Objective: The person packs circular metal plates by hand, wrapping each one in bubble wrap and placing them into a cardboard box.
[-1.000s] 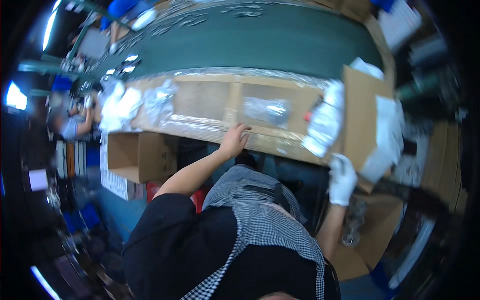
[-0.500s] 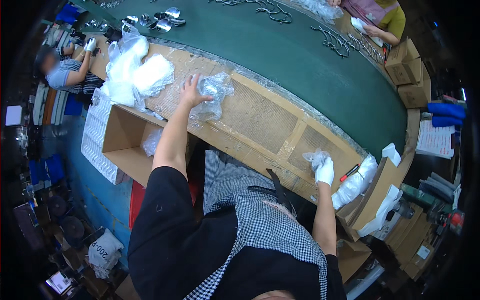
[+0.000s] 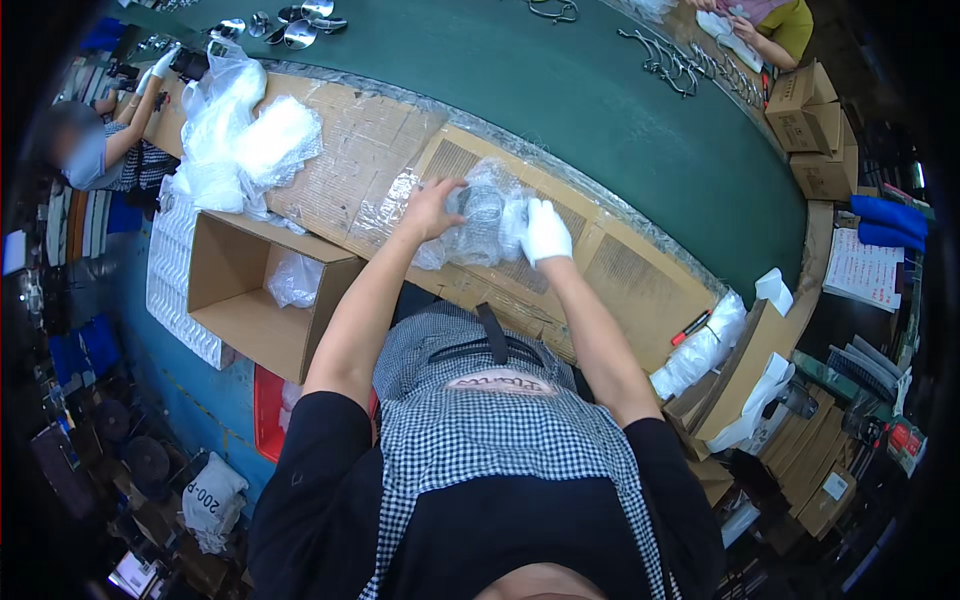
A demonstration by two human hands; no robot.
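A crumpled sheet of clear bubble wrap [image 3: 482,212] lies on the cardboard-covered bench between my two hands. My bare left hand [image 3: 432,210] rests at its left edge, thumb and fingers apart. On the other side, my right hand [image 3: 546,233], in a white glove, has its fingers closed on a small clear plastic bundle [image 3: 514,215] that touches the wrap. What is inside the wrap or the bundle cannot be made out.
Left along the bench lies a heap of bubble wrap bags [image 3: 225,140]; below it stands an open carton [image 3: 245,315] holding a clear bag. Right are a red marker [image 3: 690,327] and a plastic roll [image 3: 705,345]. Beyond runs a green surface [image 3: 480,80] with metal parts. Two co-workers sit nearby.
My right hand has moved left with the small plastic bundle, up against the bubble wrap. The left hand and the wrap have shifted right, and my view has turned slightly.
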